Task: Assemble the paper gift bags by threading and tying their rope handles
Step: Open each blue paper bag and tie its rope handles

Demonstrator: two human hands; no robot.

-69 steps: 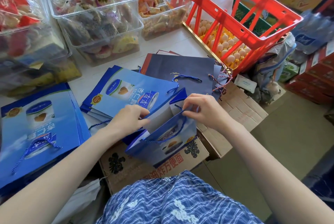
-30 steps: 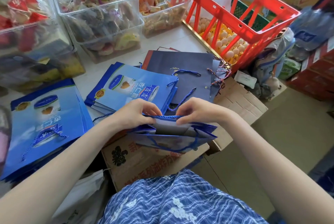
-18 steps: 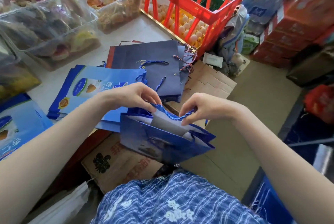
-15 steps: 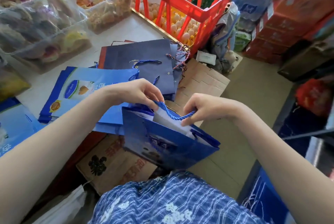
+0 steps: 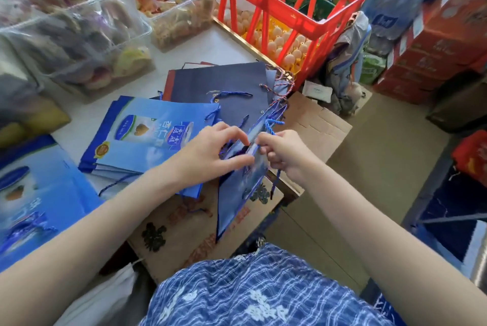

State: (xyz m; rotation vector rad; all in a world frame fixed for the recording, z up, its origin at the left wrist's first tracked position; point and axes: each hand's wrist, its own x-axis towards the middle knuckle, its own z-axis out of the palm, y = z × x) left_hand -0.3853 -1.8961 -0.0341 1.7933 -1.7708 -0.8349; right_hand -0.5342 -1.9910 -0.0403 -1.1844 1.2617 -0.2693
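Note:
A blue paper gift bag (image 5: 241, 188) hangs folded flat and edge-on between my hands, over a cardboard box. My left hand (image 5: 210, 151) pinches its top edge from the left side. My right hand (image 5: 283, 151) grips the blue rope handle (image 5: 271, 125), which loops up above the bag's top; another rope end dangles below the right wrist. Flat light-blue printed bags (image 5: 152, 136) lie stacked on the white table, with a navy bag (image 5: 224, 83) and its blue rope behind them. More printed bags (image 5: 31, 199) lie at the left.
Clear plastic bins of wrapped snacks (image 5: 68, 28) line the back of the table (image 5: 216, 46). A red crate (image 5: 284, 7) over trays of eggs stands at the right rear. Cardboard boxes (image 5: 189, 231) sit below my hands; red cartons (image 5: 434, 43) are stacked on the floor at right.
The bag stood open with the rope stretched between both hands; now it is folded flat and turned edge-on, and my hands have come closer together at its top.

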